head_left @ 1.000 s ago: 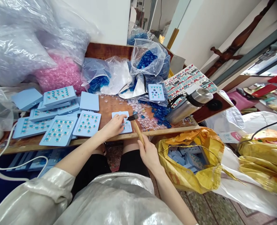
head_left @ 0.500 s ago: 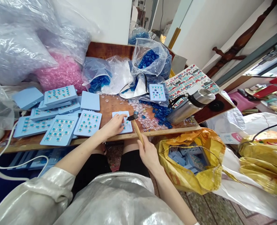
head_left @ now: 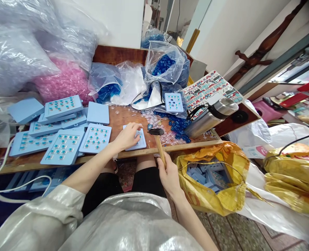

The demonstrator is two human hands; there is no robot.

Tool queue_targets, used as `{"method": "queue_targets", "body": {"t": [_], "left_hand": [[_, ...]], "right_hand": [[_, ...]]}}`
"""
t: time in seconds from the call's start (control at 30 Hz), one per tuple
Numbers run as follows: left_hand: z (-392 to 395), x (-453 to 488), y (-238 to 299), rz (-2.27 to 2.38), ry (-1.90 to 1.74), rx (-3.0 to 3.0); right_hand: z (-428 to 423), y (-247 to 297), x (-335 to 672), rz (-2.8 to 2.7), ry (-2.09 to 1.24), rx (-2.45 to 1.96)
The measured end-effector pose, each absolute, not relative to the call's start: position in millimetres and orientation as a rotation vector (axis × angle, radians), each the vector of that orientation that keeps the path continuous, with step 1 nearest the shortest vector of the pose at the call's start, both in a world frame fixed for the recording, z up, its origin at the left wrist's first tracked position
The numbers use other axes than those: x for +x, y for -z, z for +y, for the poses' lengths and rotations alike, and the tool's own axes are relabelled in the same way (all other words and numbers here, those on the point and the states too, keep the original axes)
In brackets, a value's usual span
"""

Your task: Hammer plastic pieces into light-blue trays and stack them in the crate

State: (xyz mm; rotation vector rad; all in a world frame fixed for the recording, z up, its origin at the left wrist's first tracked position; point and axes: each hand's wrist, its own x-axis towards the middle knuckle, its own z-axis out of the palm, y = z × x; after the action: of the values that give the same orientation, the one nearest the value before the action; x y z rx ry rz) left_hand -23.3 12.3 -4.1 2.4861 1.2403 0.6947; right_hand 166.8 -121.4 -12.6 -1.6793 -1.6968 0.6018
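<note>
My right hand (head_left: 169,174) is closed round the wooden handle of a small hammer (head_left: 160,148). The hammer's dark head is raised a little right of a light blue plastic panel (head_left: 143,142), apart from it. Over that panel, at the table's front edge, lies my left hand (head_left: 129,136), fingers bent and spread apart, with nothing visible in them. The hand covers much of the panel, so only its right side shows. Loose clear plastic pieces (head_left: 167,137) and dark blue pieces (head_left: 179,127) are scattered beyond the hammer.
Light blue panels with turquoise pieces (head_left: 62,147) are piled at the left. Bags of blue pieces (head_left: 164,64) and pink pieces (head_left: 64,82) stand behind. A steel flask (head_left: 212,116) leans at the right. Below the table edge, a yellow sack (head_left: 236,190) holds more panels.
The hammer has swung right, away from the panel, with my right hand. My left fingers, which were near the hammer head, have spread apart. The view has shifted slightly.
</note>
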Motion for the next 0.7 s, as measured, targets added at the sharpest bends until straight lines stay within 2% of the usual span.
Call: {"method": "queue_targets", "body": {"t": [0.23,0.47,0.7], "left_hand": [[45.0,35.8,16.9,1.166,-0.235,2.843],[42.6,15.3,12.0,1.282,-0.294,2.882],[44.4,31.8,16.3,1.147,-0.249,2.914]], "right_hand": [[-123.5,12.1,180.6,-1.588,-0.564,-1.697],[-127.0,19.4,184.3,-1.575,-0.615,-1.687],[-123.9,17.0,181.1,-1.572,-0.612,-1.699]]}}
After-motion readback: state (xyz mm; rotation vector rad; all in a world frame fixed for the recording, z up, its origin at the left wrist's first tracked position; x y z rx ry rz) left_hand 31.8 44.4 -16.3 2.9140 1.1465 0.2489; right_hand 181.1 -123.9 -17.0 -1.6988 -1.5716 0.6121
